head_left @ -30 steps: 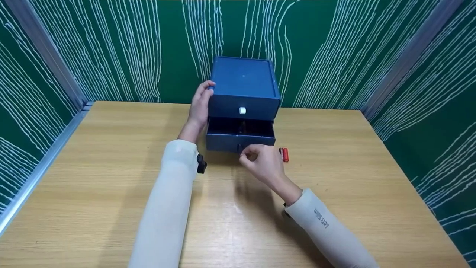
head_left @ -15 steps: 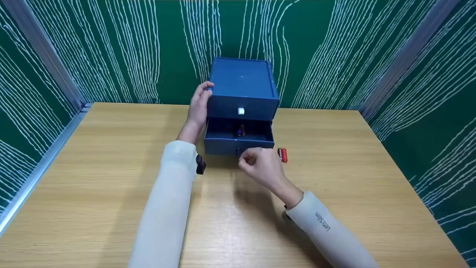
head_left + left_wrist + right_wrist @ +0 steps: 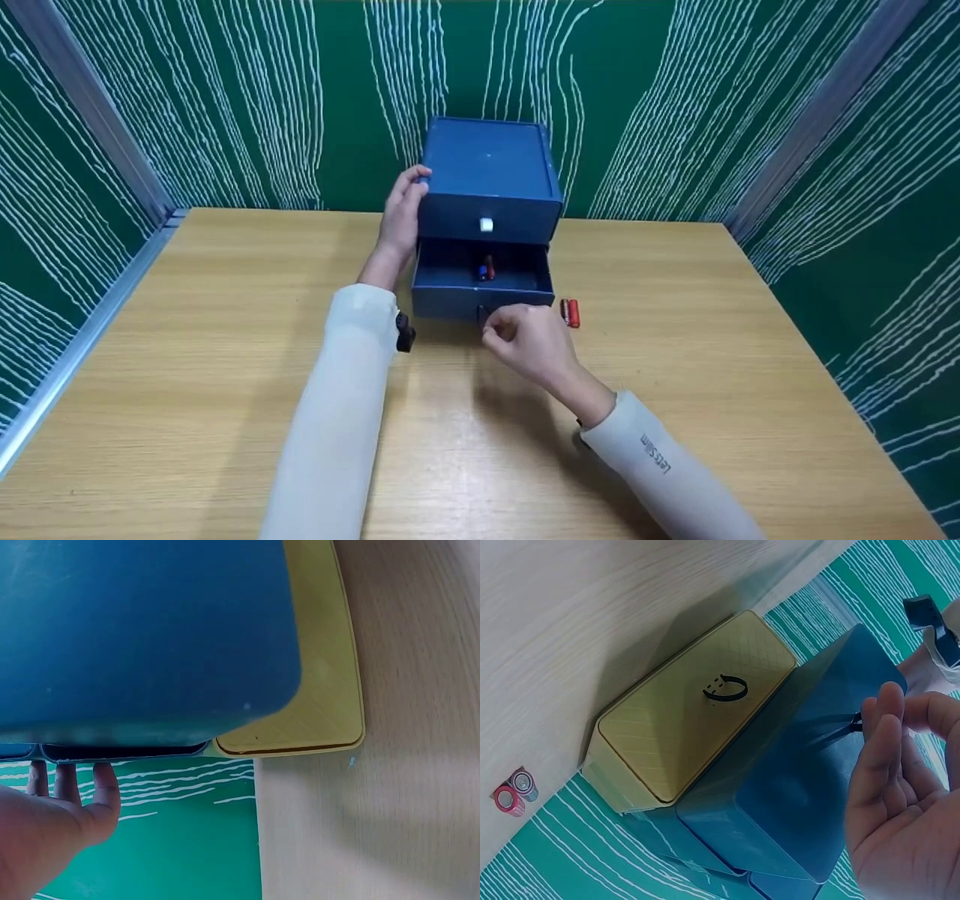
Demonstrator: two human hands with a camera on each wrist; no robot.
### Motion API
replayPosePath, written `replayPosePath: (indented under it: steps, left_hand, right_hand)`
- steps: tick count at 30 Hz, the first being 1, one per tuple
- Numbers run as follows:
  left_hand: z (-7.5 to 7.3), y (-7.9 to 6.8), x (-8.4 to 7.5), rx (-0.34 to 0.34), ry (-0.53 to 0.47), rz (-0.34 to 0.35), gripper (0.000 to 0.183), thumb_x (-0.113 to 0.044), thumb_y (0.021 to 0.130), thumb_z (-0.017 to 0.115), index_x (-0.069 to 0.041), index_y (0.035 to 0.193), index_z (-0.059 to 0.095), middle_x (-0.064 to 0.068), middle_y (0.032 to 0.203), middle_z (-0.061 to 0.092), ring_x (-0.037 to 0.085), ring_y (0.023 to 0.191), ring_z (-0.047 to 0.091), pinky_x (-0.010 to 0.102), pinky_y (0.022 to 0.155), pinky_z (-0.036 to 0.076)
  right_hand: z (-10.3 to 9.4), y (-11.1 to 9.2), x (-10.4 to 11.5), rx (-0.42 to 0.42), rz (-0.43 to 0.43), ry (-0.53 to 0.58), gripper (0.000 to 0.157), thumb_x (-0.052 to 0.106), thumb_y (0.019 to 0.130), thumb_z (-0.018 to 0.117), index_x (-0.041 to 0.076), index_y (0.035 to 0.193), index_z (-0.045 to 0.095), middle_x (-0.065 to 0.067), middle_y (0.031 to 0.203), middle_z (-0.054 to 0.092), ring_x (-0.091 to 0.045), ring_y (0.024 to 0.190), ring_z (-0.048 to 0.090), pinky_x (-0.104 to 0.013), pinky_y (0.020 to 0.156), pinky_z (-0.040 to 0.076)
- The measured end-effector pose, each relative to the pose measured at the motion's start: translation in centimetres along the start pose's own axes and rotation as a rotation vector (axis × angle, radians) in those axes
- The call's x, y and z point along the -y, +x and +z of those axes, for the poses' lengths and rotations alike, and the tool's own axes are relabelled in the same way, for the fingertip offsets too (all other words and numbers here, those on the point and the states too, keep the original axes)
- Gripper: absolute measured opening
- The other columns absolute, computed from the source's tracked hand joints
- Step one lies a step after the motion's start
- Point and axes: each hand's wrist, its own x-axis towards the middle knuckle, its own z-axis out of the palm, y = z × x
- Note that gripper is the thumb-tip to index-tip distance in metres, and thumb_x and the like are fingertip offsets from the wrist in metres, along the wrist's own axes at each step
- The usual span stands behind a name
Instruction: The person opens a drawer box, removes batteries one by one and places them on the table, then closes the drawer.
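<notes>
A blue drawer cabinet (image 3: 487,159) stands at the back of the table, its upper drawer closed and bearing a white knob (image 3: 487,225). Below that, a blue drawer (image 3: 442,302) is pulled out. Inside it lie small red and blue cylinders (image 3: 487,268), which look like batteries. My right hand (image 3: 531,339) pinches the drawer's black loop handle (image 3: 856,722) between thumb and fingers. Against the cabinet's left side rests my left hand (image 3: 400,217), its fingertips at the upper edge; the left wrist view shows the fingers extended along the cabinet.
Two batteries (image 3: 514,791), one red, stand to the right of the cabinet on the wooden table (image 3: 450,450). Under the blue drawer is a yellow drawer (image 3: 697,712) with its own black loop (image 3: 727,688). A green wall with white lines rises behind.
The blue drawer has slid further out toward me, with my right hand moving along. The small cylinders inside have come into clearer view. My left hand stays on the cabinet's side.
</notes>
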Motion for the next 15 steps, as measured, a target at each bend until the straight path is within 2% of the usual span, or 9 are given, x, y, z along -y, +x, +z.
replayPosePath:
  steps: [4,9,15]
  left_hand:
    - [-0.05,-0.12,-0.04,0.007,-0.002,-0.012,0.027,-0.020,0.091,0.034,-0.015,0.115,0.046,-0.003,0.130,0.036,0.011,0.120,0.030,0.035,0.103,0.019]
    - [-0.09,0.29,0.64,-0.001,-0.014,0.011,0.026,-0.020,0.090,0.034,-0.016,0.113,0.046,-0.004,0.128,0.038,0.010,0.118,0.032,0.034,0.102,0.021]
    - [-0.10,0.19,0.15,0.015,-0.013,0.009,0.027,-0.019,0.091,0.033,-0.014,0.114,0.046,-0.004,0.128,0.038,0.009,0.119,0.031,0.032,0.102,0.021]
  right_hand:
    - [0.06,-0.24,0.05,-0.003,-0.005,-0.004,0.008,0.026,0.075,0.060,0.024,0.070,0.065,0.015,0.065,0.061,0.005,0.054,0.048,-0.014,0.051,0.040]
    - [0.05,-0.36,0.10,-0.003,-0.007,-0.001,0.008,0.025,0.075,0.060,0.024,0.070,0.065,0.015,0.065,0.061,0.005,0.054,0.048,-0.014,0.051,0.040]
    - [0.01,-0.41,0.16,-0.030,-0.046,-0.024,0.008,0.024,0.075,0.058,0.023,0.069,0.064,0.015,0.064,0.059,0.005,0.054,0.048,-0.014,0.050,0.040]
